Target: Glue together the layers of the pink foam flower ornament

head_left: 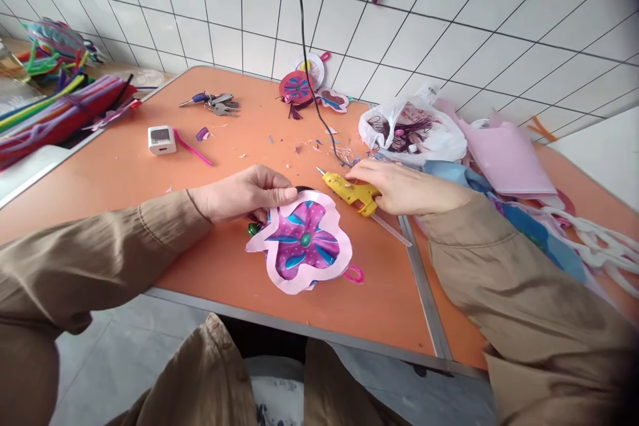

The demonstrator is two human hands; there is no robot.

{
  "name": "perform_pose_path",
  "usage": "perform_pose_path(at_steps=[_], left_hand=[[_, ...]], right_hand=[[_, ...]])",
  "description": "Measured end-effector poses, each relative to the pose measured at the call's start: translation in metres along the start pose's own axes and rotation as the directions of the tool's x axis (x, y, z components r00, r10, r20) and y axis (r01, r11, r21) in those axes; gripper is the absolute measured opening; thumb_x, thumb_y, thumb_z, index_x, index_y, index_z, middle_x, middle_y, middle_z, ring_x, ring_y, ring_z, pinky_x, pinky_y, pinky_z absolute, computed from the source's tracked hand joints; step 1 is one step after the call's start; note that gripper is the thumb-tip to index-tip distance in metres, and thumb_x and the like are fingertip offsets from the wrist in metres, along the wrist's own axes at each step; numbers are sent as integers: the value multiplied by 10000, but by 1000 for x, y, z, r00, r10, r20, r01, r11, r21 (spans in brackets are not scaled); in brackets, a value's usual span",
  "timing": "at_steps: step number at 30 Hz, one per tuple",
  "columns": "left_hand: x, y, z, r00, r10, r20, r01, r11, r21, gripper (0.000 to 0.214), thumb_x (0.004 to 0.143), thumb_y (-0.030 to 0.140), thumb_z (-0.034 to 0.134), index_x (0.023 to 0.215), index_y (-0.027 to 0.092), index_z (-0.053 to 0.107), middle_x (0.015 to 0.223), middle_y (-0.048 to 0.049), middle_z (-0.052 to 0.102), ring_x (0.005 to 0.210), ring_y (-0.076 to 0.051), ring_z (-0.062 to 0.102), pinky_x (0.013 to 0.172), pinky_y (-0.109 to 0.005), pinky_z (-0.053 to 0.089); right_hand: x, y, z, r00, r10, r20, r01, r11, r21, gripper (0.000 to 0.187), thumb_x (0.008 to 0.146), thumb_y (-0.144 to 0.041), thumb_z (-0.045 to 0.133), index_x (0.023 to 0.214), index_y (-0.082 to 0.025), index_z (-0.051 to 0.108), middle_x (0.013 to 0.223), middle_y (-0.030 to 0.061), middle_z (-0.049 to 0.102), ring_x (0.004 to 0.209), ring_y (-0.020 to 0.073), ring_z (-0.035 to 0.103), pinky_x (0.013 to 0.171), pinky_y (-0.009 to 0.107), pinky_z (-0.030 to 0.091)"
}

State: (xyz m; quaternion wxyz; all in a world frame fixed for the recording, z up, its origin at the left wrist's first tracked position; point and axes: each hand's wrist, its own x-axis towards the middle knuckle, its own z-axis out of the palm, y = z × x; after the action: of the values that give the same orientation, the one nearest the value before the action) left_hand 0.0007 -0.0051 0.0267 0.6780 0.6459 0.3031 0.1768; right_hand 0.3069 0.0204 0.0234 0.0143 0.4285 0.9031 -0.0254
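Observation:
My left hand (252, 192) pinches the upper left edge of a flat craft piece (284, 274), thumb on top. The piece has a wavy pale pink border around shiny purple and blue fabric, with a green bead at its centre. A pink loop (354, 273) sticks out at its lower right, and a green bell (254, 229) hangs by its left edge. Just to the right, my right hand (394, 185) is closed around a yellow hot glue gun (348, 192), its nozzle pointing up and left. A clear glue stick (392, 229) juts from the back of the gun.
Keys (222, 104), a white charger (162, 140) and finished-looking ornaments (297, 85) lie toward the back. Scraps surround the black cord (303, 20). At right are a white plastic bag (439, 136) and pink sheets (514, 160); at left, pipe cleaners (64, 110).

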Motion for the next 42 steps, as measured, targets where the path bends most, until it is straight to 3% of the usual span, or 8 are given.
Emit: perform_pose_path(at_steps=[2,6,8,12,26,30,36,42], left_hand=[[-1,4,3,999,26,-21,-24,998,66,542,747,618,678,552,137,523,508,15,453,447,-60,398,411,-178,339],[-2,5,7,999,38,-26,-35,993,113,550,764,630,649,554,138,521,515,14,460,455,-65,419,421,-175,370],[-2,2,7,1000,15,-25,-12,996,91,528,781,625,634,601,132,573,533,3,511,457,-68,451,423,-169,385],[-1,-6,5,998,-31,-46,32,999,7,473,781,593,659,706,127,680,564,-13,595,457,-72,497,431,-167,413],[3,-8,6,996,-87,37,89,993,-77,449,758,543,715,835,102,685,608,-16,616,476,-88,559,462,-191,456],[3,-10,5,995,-83,63,87,994,-61,446,785,533,693,881,98,672,636,-11,617,506,-90,574,483,-195,473],[4,-8,8,994,-104,25,106,992,-62,468,778,552,687,849,91,649,636,-16,600,500,-85,537,459,-194,432],[5,-9,8,997,-71,-5,71,997,13,407,763,487,721,734,91,633,553,30,473,467,-44,380,423,-173,297]], right_hand=[[-1,-9,-6,1000,5,-22,-5,1000,-22,532,616,5,491,1066,-231,649,1147,66,666,1039,284,626,810,387,489],[-3,-60,-22,925,96,-368,-23,980,200,157,847,-220,557,964,-253,656,978,49,706,886,242,669,768,393,529],[-4,-90,-23,896,86,-435,81,933,350,182,848,-302,622,1027,-270,643,960,27,707,797,202,676,714,355,551],[-4,-124,-10,866,25,-500,144,944,297,176,864,-187,585,1011,-260,651,972,38,703,887,202,672,801,353,550],[-3,-122,8,763,18,-646,103,983,149,109,908,-186,547,953,-234,634,873,45,718,829,190,682,769,337,554],[0,-118,11,696,-85,-713,172,984,52,65,869,-131,587,840,-184,612,814,52,711,753,180,677,687,310,550],[2,-119,13,669,-130,-732,236,971,43,155,838,-64,593,738,-178,563,890,88,725,802,197,689,702,333,569],[5,-120,17,557,-282,-781,338,936,-97,132,810,-34,630,767,-154,600,958,126,728,846,212,693,746,366,594]])
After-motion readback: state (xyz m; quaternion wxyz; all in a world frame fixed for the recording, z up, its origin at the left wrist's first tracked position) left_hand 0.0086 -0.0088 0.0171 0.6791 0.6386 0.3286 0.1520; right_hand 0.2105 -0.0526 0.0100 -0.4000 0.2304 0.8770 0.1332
